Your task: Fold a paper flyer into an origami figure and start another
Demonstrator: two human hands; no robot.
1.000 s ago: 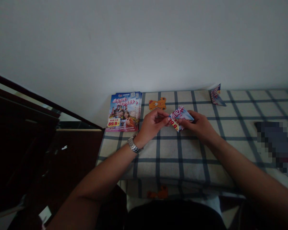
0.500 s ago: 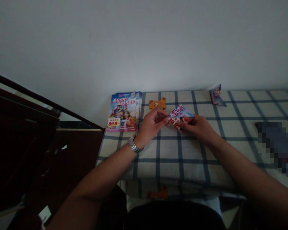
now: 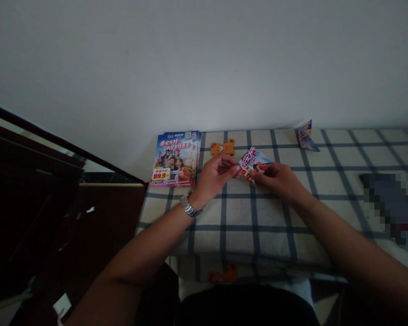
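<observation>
Dark clothing (image 3: 248,308) filled the bottom centre of the frame, and just beyond it a checked cloth (image 3: 238,213) draped over the front edge of the work surface. At the lower left a small pale piece (image 3: 61,304) showed against the dark.

A silver metal watch (image 3: 189,206) circled the left wrist, a little left of centre. The left hand (image 3: 220,173) pinched the left corner of a folded flyer (image 3: 247,161) between thumb and fingertips. The right hand (image 3: 275,176) grasped the flyer's right part, its thumb on the printed front; how its other fingers sat behind the paper was hard to make out. The flyer was between both hands, just right of the frame's centre, tilted, with red-and-white lettering facing up.

At the right edge a dark, pixelated object (image 3: 392,197) lay on the cloth. Left of centre, a stack of flyers (image 3: 173,156) lay flat, slightly offset, the top one marked 89.9. Between stack and folded flyer showed an orange bear print (image 3: 223,147). Farther off, right of centre, a second folded flyer (image 3: 306,136) stood near the pale wall (image 3: 204,63).
</observation>
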